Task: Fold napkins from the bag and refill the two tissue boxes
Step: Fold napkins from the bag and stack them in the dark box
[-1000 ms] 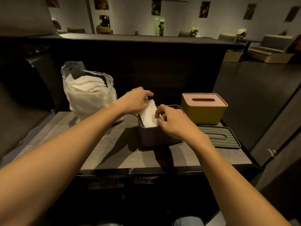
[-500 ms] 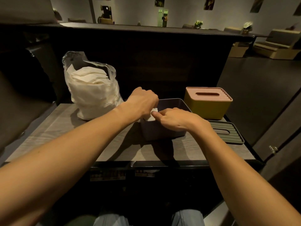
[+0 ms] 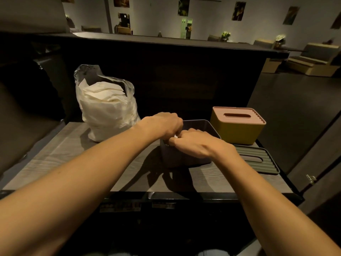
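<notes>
Head view: left hand (image 3: 162, 124) and right hand (image 3: 193, 144) meet over the open grey box (image 3: 184, 159) on the bench (image 3: 55, 163), fingers (image 3: 181, 134) curled, pinching a white napkin (image 3: 175, 137) (mostly hidden). Napkin bag (image 3: 107, 111) left of them; yellow box (image 3: 238, 124) right.

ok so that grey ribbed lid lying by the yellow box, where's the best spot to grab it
Take the lid by its long near edge or through the oval slot, coming from above on the right. It lies flat on the table with its right side free; the dark box and the right hand crowd its left.
</notes>
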`<state>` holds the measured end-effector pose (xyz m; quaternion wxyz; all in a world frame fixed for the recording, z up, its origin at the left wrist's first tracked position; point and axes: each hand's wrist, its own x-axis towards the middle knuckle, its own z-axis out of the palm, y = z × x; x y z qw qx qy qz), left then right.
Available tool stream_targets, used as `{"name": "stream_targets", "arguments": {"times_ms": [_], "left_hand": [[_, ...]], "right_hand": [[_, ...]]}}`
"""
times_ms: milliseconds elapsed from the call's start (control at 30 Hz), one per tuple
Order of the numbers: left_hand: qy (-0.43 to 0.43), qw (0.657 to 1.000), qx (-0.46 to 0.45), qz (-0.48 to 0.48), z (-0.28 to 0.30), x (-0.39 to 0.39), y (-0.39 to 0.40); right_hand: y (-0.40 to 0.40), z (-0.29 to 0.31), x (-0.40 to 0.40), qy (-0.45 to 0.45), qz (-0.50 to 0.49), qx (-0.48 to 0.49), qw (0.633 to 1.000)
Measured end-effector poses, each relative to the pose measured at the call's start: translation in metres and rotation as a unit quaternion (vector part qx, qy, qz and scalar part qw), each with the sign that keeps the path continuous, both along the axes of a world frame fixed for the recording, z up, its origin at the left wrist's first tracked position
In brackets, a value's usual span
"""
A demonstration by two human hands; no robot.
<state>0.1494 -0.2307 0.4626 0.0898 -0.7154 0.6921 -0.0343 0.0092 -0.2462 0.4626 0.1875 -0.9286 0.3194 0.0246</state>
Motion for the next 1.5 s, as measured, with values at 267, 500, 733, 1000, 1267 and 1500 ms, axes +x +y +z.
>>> {"name": "stream_targets", "arguments": {"times_ms": [267, 500, 733, 1000, 1267, 1500], "left_hand": [[0.214, 0.971, -0.104, -0.040, 0.011, 0.015, 0.030], [0.242, 0.948, -0.208, -0.015, 0.036, 0.063, 0.075], [0.235, 0.881, -0.410, -0.023, 0.037, 0.122, 0.122], [0.179, 0.898, -0.361, 0.175, 0.017, 0.186, 0.118], [0.399, 0.842, -0.312, 0.183, -0.036, 0.204, 0.112], [0.394, 0.816, -0.369, 0.209, -0.014, 0.196, 0.113]], "right_hand": [[-0.008, 0.001, -0.007, -0.099, -0.002, -0.019, 0.995], [0.006, 0.026, 0.034, -0.249, 0.012, -0.093, 0.964], [0.032, 0.041, 0.112, -0.405, 0.033, -0.118, 0.906], [0.015, 0.044, 0.204, -0.253, 0.128, -0.121, 0.951], [-0.009, 0.012, 0.211, -0.235, 0.122, -0.121, 0.957], [-0.003, 0.022, 0.211, -0.316, 0.131, -0.085, 0.936]]}}
